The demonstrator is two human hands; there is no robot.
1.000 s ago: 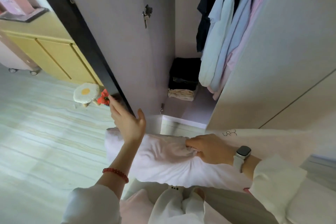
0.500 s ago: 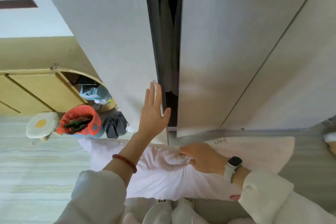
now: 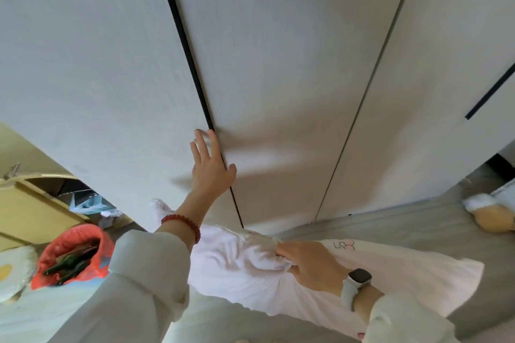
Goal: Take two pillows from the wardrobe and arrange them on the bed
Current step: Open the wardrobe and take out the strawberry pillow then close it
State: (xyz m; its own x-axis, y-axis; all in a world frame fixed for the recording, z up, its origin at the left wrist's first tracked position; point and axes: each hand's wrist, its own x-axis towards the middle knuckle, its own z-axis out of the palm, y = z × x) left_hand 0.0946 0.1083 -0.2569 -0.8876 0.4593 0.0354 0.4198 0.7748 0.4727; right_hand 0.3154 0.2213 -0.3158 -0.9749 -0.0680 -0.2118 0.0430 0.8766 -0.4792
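A pale pink pillow (image 3: 390, 278) with a small drawn mark near its top edge hangs in front of my body. My right hand (image 3: 309, 262), with a watch on the wrist, grips a bunch of its fabric at the middle. My left hand (image 3: 209, 164), with a red bead bracelet on the wrist, lies flat with straight fingers against the light grey wardrobe door (image 3: 97, 78), at its right edge. The door is flush with the neighbouring panel (image 3: 278, 64), and only a thin dark seam shows between them. The wardrobe's inside is hidden. The bed is not in view.
A yellow cabinet (image 3: 25, 214) stands at the left. In front of it are a bin with an orange-red liner (image 3: 80, 242) holding dark bottles, and a fried-egg cushion (image 3: 11, 267). A slipper-like soft thing (image 3: 490, 214) lies on the grey floor at the right.
The wardrobe door has swung from wide open to flush with the panel, under my left hand. The hanging clothes inside are no longer visible. My right hand has kept its grip on the pillow.
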